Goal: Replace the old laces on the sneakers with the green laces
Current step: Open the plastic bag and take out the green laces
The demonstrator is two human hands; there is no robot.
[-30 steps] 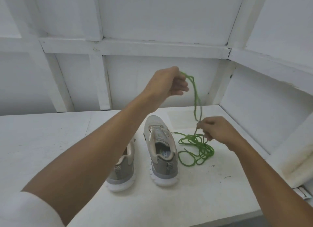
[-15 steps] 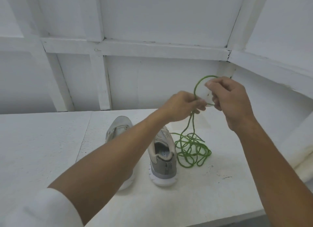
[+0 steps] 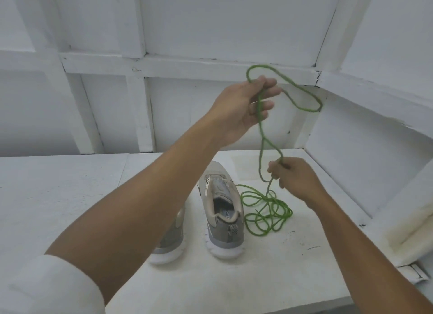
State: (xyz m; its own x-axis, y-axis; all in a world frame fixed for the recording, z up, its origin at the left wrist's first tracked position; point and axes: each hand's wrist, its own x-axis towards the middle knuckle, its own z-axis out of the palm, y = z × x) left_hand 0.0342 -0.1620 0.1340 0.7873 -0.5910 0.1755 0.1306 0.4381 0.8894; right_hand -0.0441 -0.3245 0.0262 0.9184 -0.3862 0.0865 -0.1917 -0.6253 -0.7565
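Grips the green laces (image 3: 284, 216) with both hands above a white tabletop (image 3: 70, 196). Holds the left hand (image 3: 241, 107) high, right of centre in the upper half of the frame, fingers curled around a strand and thumb pressed against it near the top. Above and to the right of that hand, a loose loop of the same lace in the air in front of the white framed wall (image 3: 210, 27). Below the left hand, two strands running down and parting, one to the right hand (image 3: 297, 180), the other past it toward the table. Pinches that strand in the right hand, lower and right of centre, fingers bent tight around it. Under the right hand, the rest of the laces lying in a tangled heap of loops on the tabletop, just beside the right-hand sneaker (image 3: 222, 210), one strand reaching toward its upper near the tongue; touching or not, hard to tell. Both sneakers grey and beige with white soles, upright, heels toward the camera, side by side in the middle of the frame. Left-hand sneaker (image 3: 172, 238) mostly hidden behind the left forearm. Old laces in the eyelets: cannot tell. At lower left, a white sleeve (image 3: 46, 288) on the left arm. At the right edge, an off-white padded thing (image 3: 410, 243), unclear.
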